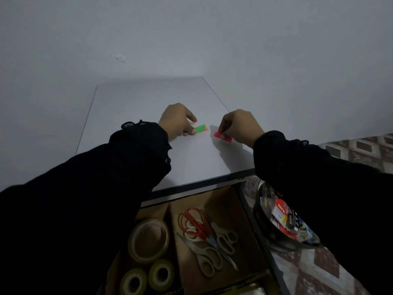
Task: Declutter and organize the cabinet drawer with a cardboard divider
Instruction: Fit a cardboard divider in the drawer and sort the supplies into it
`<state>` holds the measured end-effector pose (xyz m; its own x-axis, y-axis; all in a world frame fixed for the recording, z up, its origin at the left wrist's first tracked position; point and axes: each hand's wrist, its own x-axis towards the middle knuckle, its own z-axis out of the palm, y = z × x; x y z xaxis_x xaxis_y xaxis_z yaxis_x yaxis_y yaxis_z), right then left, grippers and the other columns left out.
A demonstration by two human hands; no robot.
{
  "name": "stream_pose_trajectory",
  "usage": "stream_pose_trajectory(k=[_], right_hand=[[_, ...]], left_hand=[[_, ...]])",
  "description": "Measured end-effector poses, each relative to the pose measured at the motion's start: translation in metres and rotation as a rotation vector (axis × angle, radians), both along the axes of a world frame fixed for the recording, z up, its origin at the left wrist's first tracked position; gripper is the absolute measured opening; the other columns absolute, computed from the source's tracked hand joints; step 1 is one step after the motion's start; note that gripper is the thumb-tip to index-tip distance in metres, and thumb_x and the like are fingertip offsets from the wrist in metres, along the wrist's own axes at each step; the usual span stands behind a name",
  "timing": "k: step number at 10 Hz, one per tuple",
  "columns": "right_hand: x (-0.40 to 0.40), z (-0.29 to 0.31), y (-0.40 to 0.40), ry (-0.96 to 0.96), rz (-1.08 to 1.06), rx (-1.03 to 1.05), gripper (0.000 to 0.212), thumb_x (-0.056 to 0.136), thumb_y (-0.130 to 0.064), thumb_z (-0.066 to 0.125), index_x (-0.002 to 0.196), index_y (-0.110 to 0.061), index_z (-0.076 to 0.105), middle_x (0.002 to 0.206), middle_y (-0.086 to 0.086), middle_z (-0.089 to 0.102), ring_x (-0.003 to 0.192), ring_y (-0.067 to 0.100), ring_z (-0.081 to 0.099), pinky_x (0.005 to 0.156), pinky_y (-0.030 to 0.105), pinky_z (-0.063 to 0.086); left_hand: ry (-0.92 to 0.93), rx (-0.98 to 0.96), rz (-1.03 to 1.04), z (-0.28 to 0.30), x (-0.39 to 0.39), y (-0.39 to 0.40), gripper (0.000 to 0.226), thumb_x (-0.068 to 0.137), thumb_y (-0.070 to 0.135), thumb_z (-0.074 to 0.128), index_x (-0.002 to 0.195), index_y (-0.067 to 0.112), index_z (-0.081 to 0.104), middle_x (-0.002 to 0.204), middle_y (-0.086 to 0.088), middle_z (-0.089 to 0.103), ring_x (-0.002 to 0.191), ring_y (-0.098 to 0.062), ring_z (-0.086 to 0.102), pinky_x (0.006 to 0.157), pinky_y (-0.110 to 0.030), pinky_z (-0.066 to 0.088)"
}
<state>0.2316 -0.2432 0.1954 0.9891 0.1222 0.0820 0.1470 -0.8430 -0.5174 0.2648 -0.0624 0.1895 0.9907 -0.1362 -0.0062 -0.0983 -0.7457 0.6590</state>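
Dim light here, so I'm reading this carefully. Both hands are up on the white cabinet top [131, 107], near its front right corner. My left hand [177, 120] has thumb and forefinger pinched on the end of a small green pad of sticky flags [201, 128], which lies flat on the top with an orange edge peeking out on its right side. My right hand [238, 124] is curled, fingertips pinching the top of a pink pad [222, 137] that sits just beside the green one, close to the right edge; the two pads are apart, not touching. Most of the fingers on both hands are tucked under and hidden from me.

Below the front edge the open drawer [251, 228] shows, but my dark sleeves cover its whole left part and its right rim. A cardboard divider [171, 218] stands upright in it. Left of that wall I see a big roll of clear tape [148, 240] and two smaller rolls [146, 277] nearer the front. Right of it lie red-handled scissors [195, 224] across two pale-handled pairs [214, 250], blades overlapping so I can't sort which is which. The drawer's near end is cut off by the frame.

Right of the drawer, on a patterned surface, a dark round container [285, 222] holds small boxes; one reads "DIY", the rest are too murky.
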Motion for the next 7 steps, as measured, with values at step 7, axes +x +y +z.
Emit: stream_pose_trajectory(k=[7], right_hand=[[-0.001,0.000,-0.003,0.062,0.036,-0.013,0.012,0.072,-0.006,0.074,0.082,0.000,0.071,0.066,0.007,0.060,0.052,0.008,0.050,0.043,0.005,0.036]], left_hand=[[0.000,0.444,-0.081,0.017,0.007,-0.027,0.013,0.084,0.003,0.064,0.097,0.004,0.063,0.075,-0.004,0.054,0.064,-0.017,0.055,0.056,-0.017,0.048]])
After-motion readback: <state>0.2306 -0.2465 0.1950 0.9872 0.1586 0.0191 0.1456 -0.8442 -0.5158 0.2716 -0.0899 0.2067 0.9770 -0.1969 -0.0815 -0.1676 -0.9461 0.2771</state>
